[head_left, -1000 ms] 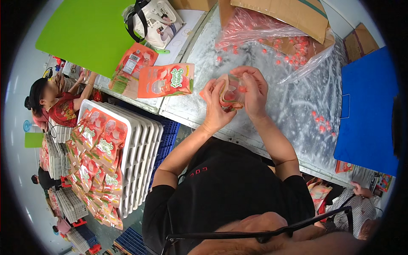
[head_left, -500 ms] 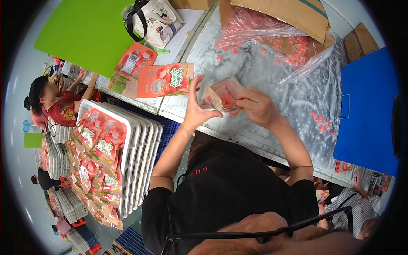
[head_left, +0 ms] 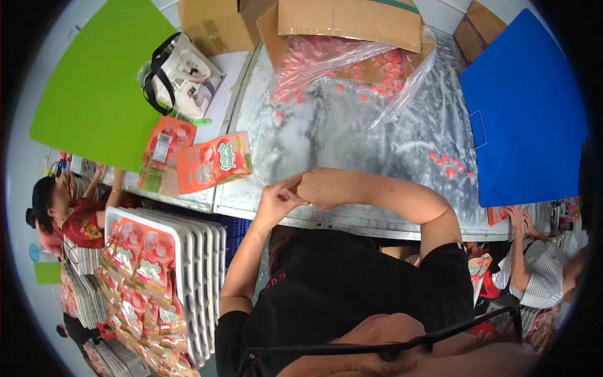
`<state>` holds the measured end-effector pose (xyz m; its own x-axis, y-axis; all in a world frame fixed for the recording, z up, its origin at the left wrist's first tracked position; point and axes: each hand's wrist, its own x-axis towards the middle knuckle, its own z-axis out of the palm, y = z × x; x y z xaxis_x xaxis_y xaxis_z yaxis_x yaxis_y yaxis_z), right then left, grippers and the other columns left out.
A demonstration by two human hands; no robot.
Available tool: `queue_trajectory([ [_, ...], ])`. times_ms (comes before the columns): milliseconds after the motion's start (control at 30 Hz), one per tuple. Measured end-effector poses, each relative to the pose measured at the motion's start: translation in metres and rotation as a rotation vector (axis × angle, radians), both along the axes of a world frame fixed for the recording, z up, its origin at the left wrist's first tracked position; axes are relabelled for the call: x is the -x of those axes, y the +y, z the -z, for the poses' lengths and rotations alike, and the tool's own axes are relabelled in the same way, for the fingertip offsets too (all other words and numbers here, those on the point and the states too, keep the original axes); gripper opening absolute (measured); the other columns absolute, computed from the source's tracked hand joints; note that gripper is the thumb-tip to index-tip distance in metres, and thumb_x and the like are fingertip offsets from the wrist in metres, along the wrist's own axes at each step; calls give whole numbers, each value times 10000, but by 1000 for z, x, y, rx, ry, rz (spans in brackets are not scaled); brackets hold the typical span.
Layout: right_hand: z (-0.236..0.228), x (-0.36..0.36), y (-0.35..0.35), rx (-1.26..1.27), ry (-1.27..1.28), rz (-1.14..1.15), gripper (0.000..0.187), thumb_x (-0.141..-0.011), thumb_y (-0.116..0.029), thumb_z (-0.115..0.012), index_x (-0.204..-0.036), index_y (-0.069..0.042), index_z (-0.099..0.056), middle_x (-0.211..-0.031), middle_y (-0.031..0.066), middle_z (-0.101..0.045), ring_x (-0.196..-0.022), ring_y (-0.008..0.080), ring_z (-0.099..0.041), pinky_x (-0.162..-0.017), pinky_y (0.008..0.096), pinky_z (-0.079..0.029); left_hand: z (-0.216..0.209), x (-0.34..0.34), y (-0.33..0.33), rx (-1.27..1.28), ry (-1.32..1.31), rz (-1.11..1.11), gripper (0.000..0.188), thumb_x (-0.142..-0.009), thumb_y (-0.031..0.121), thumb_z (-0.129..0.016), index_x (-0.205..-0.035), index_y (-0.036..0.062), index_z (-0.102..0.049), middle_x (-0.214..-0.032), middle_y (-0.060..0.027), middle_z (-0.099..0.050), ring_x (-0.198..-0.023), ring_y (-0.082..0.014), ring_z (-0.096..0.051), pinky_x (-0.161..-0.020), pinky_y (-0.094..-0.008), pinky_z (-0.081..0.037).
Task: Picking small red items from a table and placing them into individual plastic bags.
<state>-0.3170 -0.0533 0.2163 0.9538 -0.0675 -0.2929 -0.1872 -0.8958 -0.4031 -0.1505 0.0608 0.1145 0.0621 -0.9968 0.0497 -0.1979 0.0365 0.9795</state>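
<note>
My left hand (head_left: 275, 202) and my right hand (head_left: 316, 188) meet over the table's near edge, the right forearm reaching across from the right. Both look closed, fingers curled in. A small dark reddish patch shows between the left thumb and fingers, too little to name. The right fingertips are mostly hidden behind the hand. To the left of my hands lies a red-orange printed pouch (head_left: 213, 164), front up. It overlaps a second pouch (head_left: 168, 143), which has a white label.
An open carton (head_left: 348, 25) with a clear plastic liner (head_left: 314, 66) spills small red pieces (head_left: 391, 69) onto the metal table (head_left: 289, 147). More red pieces (head_left: 449, 164) lie right. A blue board (head_left: 521, 119), green board (head_left: 94, 88), tote bag (head_left: 188, 72) and stacked trays (head_left: 200, 283) of pouches surround. People work either side.
My hands have come together and moved slightly left and down, the right arm swinging across. The open pouch between them has gone from sight. The view has shifted, so table things sit further left.
</note>
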Motion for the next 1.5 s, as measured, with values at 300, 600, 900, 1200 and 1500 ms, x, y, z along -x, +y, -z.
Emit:
queue_trajectory([
  [300,5,16,-19,296,-1062,129,278,-820,-116,-731,-1078,-14,-721,-1036,147,-727,-907,365,-685,-820,429,-568,-8,-7,-8,35,386,-303,130,-901,-44,-702,-1017,-69,-756,-1145,-141,-750,-1007,-179,-709,-885,-316,-562],
  [600,117,30,-23,-892,-806,944,231,-976,-163,-729,-1053,55,-731,-845,18,-730,-791,66,-646,-711,258,-514,6,-2,-13,-134,776,-263,194,-1006,68,-668,-1148,-45,-737,-1091,-116,-759,-958,-154,-715,-837,-313,-594],
  [900,139,27,-7,-1018,-858,965,200,-977,-149,-716,-1050,33,-754,-870,17,-752,-770,65,-650,-703,258,-520,37,-5,-23,-138,678,-247,176,-1001,83,-676,-1102,-42,-745,-964,-123,-772,-826,-158,-732,-703,-299,-605],
  [1200,204,20,-25,-1174,-852,1265,211,-953,-97,-704,-1120,20,-756,-988,48,-767,-870,93,-680,-774,265,-535,39,58,-22,159,-966,-191,826,-893,334,-748,-1538,-43,-394,-1661,-311,-178,-1538,-465,-220,-1221,-642,-176],
  [1500,213,17,-27,-1221,-871,1291,216,-957,-78,-688,-1140,15,-754,-1054,62,-760,-912,113,-683,-810,272,-542,89,72,-16,86,-1052,8,1013,-851,582,-688,-1572,-43,-347,-1675,-273,-238,-1568,-424,-201,-1224,-664,-114],
])
